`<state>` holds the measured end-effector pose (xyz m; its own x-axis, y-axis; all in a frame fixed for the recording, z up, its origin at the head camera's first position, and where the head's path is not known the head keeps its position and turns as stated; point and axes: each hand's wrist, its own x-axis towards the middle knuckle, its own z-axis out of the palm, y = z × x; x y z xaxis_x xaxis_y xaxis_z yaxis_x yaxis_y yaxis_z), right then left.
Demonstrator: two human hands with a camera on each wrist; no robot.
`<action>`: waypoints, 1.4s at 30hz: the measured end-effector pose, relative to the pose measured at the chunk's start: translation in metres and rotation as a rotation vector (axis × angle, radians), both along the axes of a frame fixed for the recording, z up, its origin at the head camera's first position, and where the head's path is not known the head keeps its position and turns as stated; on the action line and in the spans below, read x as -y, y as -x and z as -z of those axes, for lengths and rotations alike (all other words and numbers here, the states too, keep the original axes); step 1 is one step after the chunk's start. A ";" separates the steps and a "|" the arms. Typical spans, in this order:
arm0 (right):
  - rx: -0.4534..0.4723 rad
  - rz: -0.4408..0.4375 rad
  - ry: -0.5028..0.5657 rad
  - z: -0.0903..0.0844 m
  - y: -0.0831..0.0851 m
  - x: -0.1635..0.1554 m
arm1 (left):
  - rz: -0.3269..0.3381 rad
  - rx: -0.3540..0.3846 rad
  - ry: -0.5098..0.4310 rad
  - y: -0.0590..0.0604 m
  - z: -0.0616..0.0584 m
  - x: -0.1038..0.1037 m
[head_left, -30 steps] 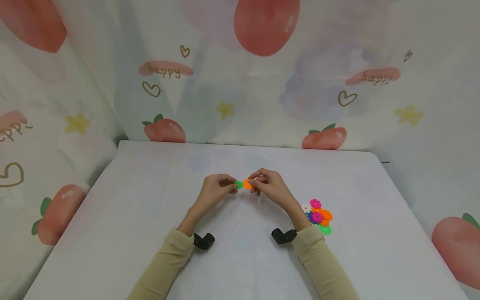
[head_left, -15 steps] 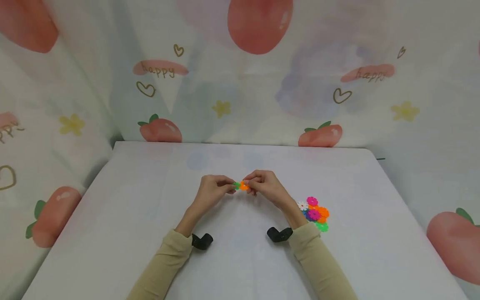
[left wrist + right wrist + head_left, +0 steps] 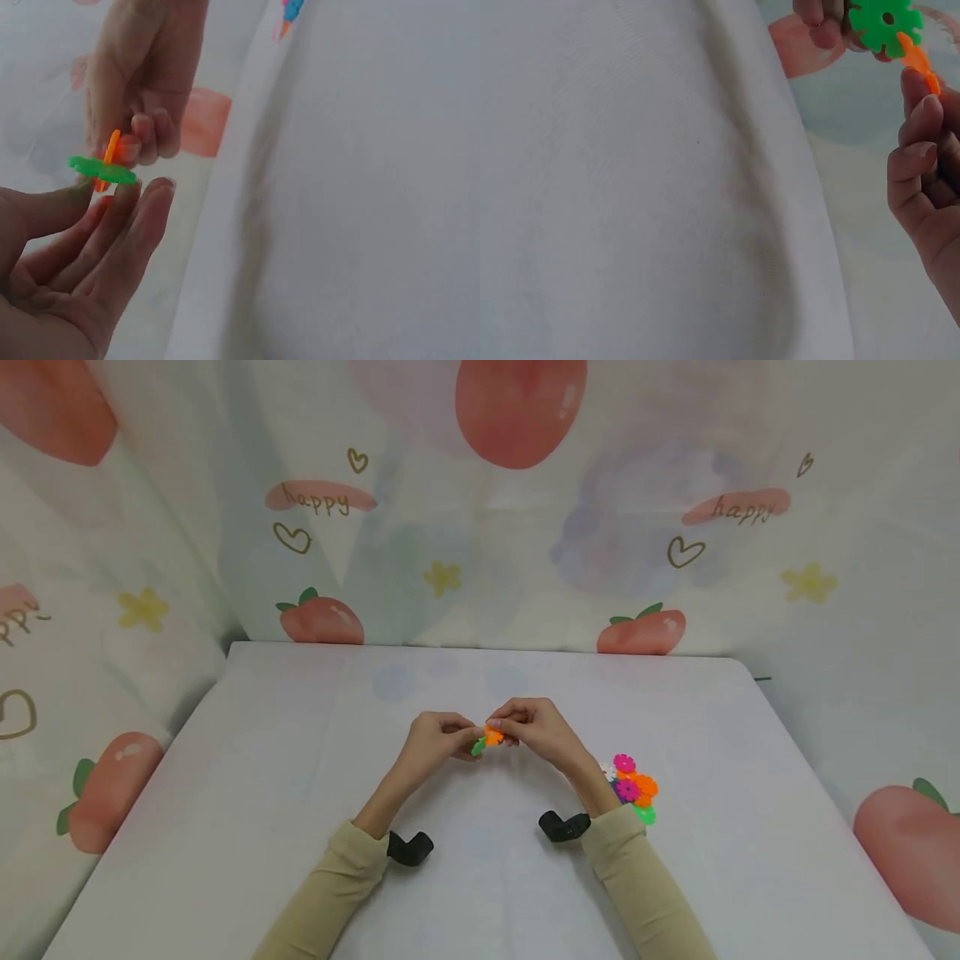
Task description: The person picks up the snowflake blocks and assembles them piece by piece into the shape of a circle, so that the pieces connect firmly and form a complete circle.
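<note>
My left hand pinches a green notched plastic disc, a snowflake-style building piece with a small centre hole. My right hand pinches an orange notched disc between thumb and fingertips. The two discs meet crosswise at their edges, held above the table. In the left wrist view the green disc lies nearly flat, and the orange one stands across it. How deep the slots sit in each other cannot be told. Fingers hide part of both pieces.
A loose pile of notched discs, pink, orange, white, blue and green, lies beside my right forearm, which partly covers it. The white-covered table meets a fruit-printed cloth backdrop behind. Black wrist cameras sit at both cuffs.
The two discs have come from slightly apart to touching. My left hand has shifted right, and the green disc has turned and now sits lower than the orange one.
</note>
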<state>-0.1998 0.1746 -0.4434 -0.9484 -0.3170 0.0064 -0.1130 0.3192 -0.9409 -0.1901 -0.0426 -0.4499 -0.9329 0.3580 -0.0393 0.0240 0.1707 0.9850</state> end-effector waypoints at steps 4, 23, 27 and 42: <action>-0.024 -0.036 -0.067 -0.003 -0.003 0.002 | 0.070 0.184 -0.063 0.002 0.004 0.000; -0.176 -0.004 -0.424 0.001 -0.026 -0.059 | 0.053 0.266 -0.143 0.001 0.001 0.019; -0.162 -0.006 -0.469 -0.002 -0.036 -0.082 | 0.080 0.259 -0.131 0.001 0.001 0.020; -0.142 -0.002 -0.658 -0.003 -0.055 -0.142 | 0.087 0.265 -0.103 -0.001 0.002 0.024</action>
